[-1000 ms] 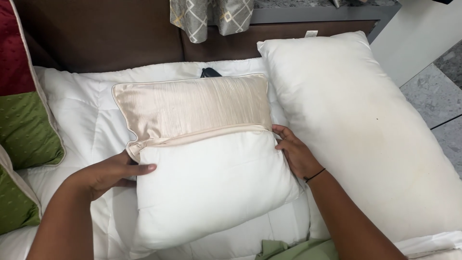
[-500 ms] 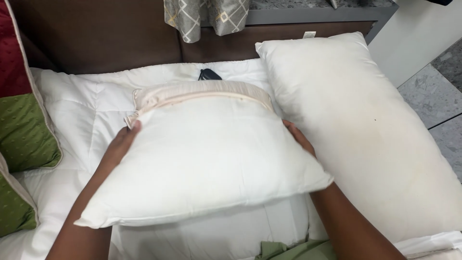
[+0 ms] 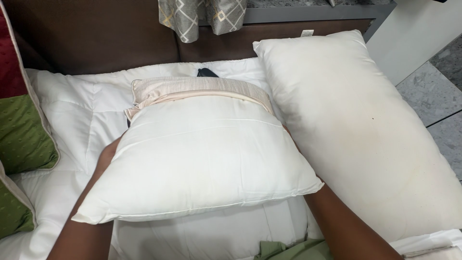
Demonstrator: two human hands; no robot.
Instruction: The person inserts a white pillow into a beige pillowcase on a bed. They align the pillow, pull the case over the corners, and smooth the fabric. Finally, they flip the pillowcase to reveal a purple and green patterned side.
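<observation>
Hands point(image 3: 109, 153) under pillow point(image 3: 202, 159) (white quilted bedding point(image 3: 72, 103))

White square pillow insert point(image 3: 202, 163), frame centre, tilted with its near edge raised toward the camera, mostly out of its cover. Beige ribbed pillow cover point(image 3: 192, 89) bunched over the far edge only, upper centre. Both sit on the white quilted bed.
</observation>
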